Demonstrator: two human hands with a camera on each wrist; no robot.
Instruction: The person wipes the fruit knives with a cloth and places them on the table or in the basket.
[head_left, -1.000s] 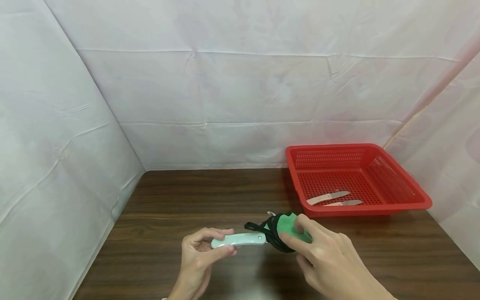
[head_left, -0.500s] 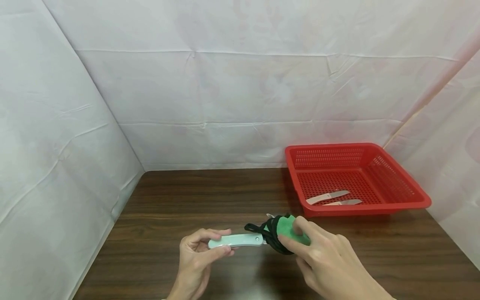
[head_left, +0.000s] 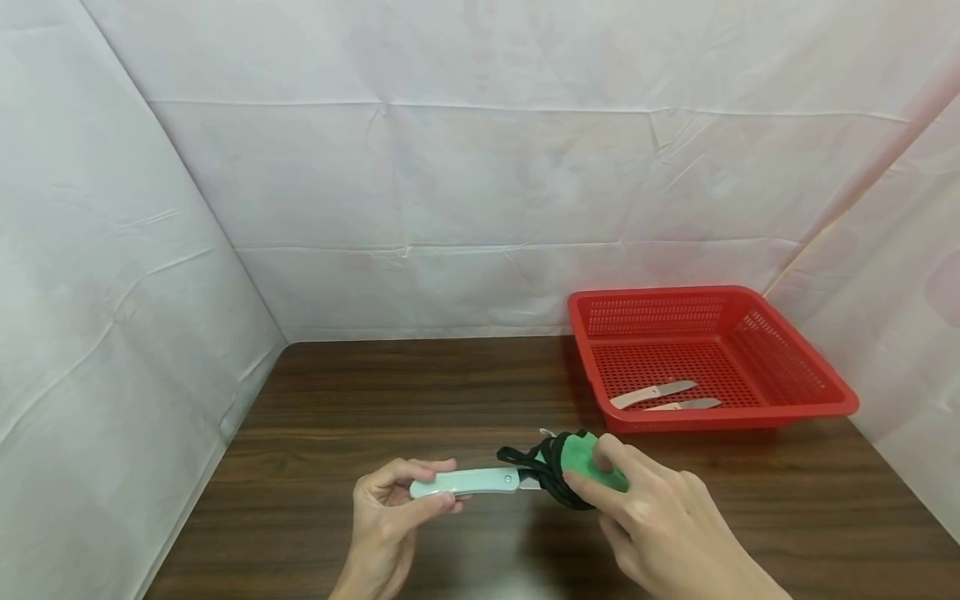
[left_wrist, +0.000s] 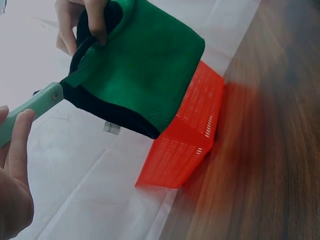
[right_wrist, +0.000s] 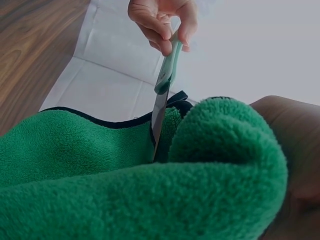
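My left hand (head_left: 392, 518) pinches a knife (head_left: 468, 482) by its pale mint handle, between thumb and fingers. The blade points right, and in the head view only a short stretch of it shows beside the handle. A green cloth (head_left: 579, 457) with black edging is bunched in my right hand (head_left: 663, 518), above the table. The right wrist view shows the knife's blade (right_wrist: 159, 117) lying against the fluffy cloth (right_wrist: 75, 145), its tip hidden among the folds. Flat green cloth (left_wrist: 150, 60) hangs down in the left wrist view, with a small white tag (left_wrist: 111, 128) on its edge.
A red basket (head_left: 723, 414) stands at the back right of the dark wooden table (head_left: 420, 400). Two small knives with pale handles lie inside, one (head_left: 652, 393) behind the other (head_left: 684, 405). White sheeting (head_left: 480, 183) hangs behind and at both sides.
My left hand and the knife have shifted slightly left. The cloth in my right hand has moved slightly right, and more of the blade shows between handle and cloth.
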